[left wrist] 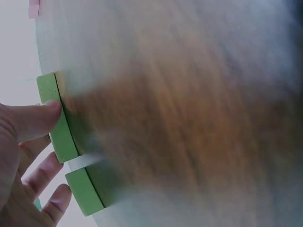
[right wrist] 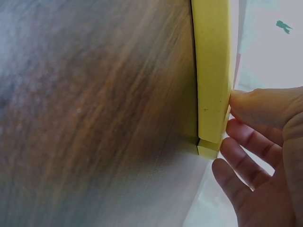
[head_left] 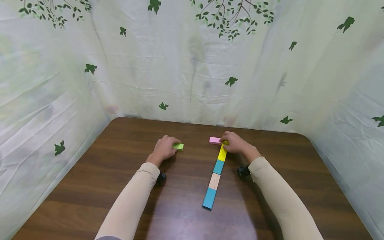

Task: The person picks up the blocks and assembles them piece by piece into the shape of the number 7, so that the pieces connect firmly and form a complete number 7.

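My left hand pinches a lime-green block on the table's left-centre. In the left wrist view the thumb lies on the face of that green block, and a second green block lies beside it near the fingertips. My right hand grips a yellow block at the far end of a row. Another yellow block adjoins it, followed by a blue block, a bare-wood block and a blue block. Left of the right fingertips lies a pink block.
A brown wood-grain table with rounded far corners holds the blocks. Pale cloth with printed leaves hangs behind and at both sides. Dark wrist devices sit under both forearms.
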The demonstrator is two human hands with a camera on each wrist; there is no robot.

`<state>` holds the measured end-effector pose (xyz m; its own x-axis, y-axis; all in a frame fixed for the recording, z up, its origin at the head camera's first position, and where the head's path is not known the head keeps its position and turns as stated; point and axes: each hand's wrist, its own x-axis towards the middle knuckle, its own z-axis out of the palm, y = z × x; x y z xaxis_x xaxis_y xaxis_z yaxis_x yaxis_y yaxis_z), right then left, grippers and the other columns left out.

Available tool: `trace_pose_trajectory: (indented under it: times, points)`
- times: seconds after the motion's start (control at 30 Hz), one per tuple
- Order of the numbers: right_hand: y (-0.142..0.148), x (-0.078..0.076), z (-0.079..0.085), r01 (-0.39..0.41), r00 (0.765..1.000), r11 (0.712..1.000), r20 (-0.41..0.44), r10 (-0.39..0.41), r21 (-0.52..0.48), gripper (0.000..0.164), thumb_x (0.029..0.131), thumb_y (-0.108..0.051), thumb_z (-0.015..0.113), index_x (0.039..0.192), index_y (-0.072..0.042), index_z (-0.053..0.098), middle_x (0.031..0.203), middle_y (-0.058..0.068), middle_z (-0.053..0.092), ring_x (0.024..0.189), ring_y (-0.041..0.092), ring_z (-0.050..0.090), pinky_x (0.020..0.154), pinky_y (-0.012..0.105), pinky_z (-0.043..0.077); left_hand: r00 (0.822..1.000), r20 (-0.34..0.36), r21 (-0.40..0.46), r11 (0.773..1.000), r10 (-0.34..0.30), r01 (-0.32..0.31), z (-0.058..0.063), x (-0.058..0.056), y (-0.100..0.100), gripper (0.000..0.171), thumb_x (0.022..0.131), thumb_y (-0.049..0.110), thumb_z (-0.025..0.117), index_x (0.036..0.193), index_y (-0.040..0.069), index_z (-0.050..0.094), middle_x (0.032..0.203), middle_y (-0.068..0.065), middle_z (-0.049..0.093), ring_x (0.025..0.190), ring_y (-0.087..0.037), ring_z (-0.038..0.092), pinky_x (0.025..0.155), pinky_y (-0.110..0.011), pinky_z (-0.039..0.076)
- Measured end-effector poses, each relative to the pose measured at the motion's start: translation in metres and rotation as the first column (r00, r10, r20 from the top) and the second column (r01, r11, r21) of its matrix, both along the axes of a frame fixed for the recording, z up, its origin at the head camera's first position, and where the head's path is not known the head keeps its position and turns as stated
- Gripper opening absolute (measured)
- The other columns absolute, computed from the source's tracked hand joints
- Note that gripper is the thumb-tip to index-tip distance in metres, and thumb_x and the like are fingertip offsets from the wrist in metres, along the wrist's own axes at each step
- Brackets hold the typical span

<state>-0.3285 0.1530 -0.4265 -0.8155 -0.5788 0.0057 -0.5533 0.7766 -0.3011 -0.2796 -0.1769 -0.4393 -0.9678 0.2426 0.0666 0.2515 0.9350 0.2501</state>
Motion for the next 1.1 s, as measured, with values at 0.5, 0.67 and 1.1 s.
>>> trace_pose_trajectory:
  times: [0.5,0.67,1.1]
  points:
    - [0.001,-0.001,0.000,-0.010,1.000,1.000,-0.012,0.010,-0.003,0.032,0.088,-0.009,0.063,0.119,-0.001,0.070,0.112,0.014,0.060,0.100,0.028,0.054,0.093,0.042,0.049,1.000,0.017,0.039,0.999,0.007,-0.007,0.006,-0.004,0.000,0.035,0.090,0.018,0.066,0.124,0.017,0.070,0.130,-0.007,0.068,0.120,-0.033,0.054,0.099,-0.053,0.042]
    - [0.001,0.000,0.000,-0.025,1.000,1.000,-0.013,0.025,-0.009,0.032,0.088,-0.008,0.063,0.118,0.000,0.070,0.112,0.015,0.061,0.100,0.029,0.055,0.093,0.044,0.049,1.000,0.009,0.026,1.000,0.008,-0.008,0.005,-0.007,0.006,0.035,0.090,0.019,0.066,0.125,0.017,0.070,0.129,-0.007,0.068,0.119,-0.033,0.054,0.097,-0.052,0.043]
    - [0.000,0.000,-0.002,0.001,1.000,1.000,0.002,-0.001,-0.010,0.033,0.088,-0.008,0.062,0.119,-0.002,0.070,0.113,0.014,0.059,0.101,0.029,0.053,0.093,0.043,0.048,1.000,-0.011,0.107,0.994,-0.020,0.021,0.009,-0.020,0.045,0.034,0.091,0.020,0.068,0.125,0.018,0.070,0.129,-0.005,0.069,0.120,-0.032,0.056,0.100,-0.050,0.047]
